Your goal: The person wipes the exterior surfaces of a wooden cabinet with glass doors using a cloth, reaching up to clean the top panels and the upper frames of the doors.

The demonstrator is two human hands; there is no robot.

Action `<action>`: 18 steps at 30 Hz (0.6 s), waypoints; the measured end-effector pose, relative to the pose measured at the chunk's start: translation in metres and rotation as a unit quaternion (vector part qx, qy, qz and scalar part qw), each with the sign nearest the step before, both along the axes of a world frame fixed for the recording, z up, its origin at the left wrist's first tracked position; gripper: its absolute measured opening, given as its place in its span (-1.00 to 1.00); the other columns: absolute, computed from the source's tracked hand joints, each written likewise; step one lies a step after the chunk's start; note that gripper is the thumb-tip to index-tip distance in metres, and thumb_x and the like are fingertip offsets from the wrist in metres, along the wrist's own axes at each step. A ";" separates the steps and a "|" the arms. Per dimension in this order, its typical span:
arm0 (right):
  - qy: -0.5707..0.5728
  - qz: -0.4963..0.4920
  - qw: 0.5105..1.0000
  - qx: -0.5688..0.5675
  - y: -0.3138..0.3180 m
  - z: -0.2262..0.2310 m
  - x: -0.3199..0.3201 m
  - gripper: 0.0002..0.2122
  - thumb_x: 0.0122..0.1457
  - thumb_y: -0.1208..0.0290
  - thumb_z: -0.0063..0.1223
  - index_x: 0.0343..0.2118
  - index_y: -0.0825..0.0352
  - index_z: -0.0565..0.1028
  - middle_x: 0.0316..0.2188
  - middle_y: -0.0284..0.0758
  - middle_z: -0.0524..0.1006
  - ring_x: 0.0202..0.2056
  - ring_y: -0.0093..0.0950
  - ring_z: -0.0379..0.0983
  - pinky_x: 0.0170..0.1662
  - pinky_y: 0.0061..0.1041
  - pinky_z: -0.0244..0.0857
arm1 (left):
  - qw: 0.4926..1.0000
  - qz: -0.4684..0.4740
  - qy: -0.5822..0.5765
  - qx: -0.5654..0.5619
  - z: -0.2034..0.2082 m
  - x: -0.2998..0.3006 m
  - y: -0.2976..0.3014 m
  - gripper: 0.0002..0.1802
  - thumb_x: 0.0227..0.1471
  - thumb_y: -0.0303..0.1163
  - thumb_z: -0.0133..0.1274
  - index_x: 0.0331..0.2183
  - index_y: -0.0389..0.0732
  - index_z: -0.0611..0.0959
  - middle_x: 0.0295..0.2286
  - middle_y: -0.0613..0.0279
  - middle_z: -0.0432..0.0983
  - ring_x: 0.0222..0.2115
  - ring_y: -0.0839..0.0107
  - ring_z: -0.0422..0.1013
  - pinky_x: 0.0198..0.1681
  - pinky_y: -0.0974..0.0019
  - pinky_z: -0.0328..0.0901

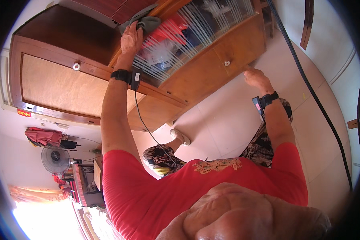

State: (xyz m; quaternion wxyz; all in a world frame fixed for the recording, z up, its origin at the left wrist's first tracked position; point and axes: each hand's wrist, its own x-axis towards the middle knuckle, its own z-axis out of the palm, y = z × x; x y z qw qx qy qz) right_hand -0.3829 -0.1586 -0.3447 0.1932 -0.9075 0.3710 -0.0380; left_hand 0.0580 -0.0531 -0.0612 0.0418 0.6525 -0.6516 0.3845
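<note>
My left hand (131, 39) reaches up along the wooden cabinet (238, 42) and holds a bunched grey-green cloth (149, 24). The cloth lies against the wooden frame beside the striped glass panel (178, 46). Red and clear plastic-wrapped things show behind the glass. Lower down and to the right, my right hand (259, 81) is closed, close to the cabinet's lower right edge; whether it touches the wood I cannot tell. What its curled fingers hold, if anything, is hidden. Each wrist wears a black strap with a small box.
Round white knobs (77, 66) stick out from the cabinet doors. A black cable (304, 80) runs down the right side over the tiled floor (220, 120). At the left, a standing fan (56, 159) is near hanging clothes (44, 137) and a bright window.
</note>
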 end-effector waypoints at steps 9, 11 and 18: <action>0.051 0.041 0.998 -0.014 -0.001 -0.007 0.020 -0.79 0.12 0.42 -0.10 -0.25 0.36 0.52 -0.18 -0.11 0.55 -0.11 -0.16 0.48 -0.04 -0.26 0.36 | 0.994 -0.101 0.047 -0.020 0.018 -0.037 -0.054 -0.63 0.08 -0.19 -0.01 -0.13 -0.18 0.55 -0.20 -0.10 0.51 -0.20 -0.09 0.44 -0.12 0.01 0.35; 0.068 0.052 0.996 -0.015 -0.005 -0.007 0.023 -0.79 0.12 0.42 -0.11 -0.27 0.36 0.53 -0.19 -0.12 0.55 -0.10 -0.16 0.47 -0.03 -0.26 0.35 | 0.992 -0.092 0.086 -0.024 0.024 -0.080 -0.075 -0.69 0.07 -0.26 0.01 -0.17 -0.21 0.55 -0.16 -0.11 0.48 -0.18 -0.10 0.43 -0.15 0.03 0.37; 0.055 0.045 0.997 -0.015 -0.007 -0.004 0.039 -0.80 0.12 0.45 -0.16 -0.30 0.34 0.53 -0.19 -0.20 0.56 -0.10 -0.17 0.47 -0.02 -0.28 0.34 | 0.977 -0.144 -0.147 0.054 0.043 -0.100 -0.148 -0.56 0.11 -0.38 -0.05 0.05 -0.16 0.37 -0.08 -0.14 0.44 -0.14 -0.08 0.43 -0.05 0.06 0.34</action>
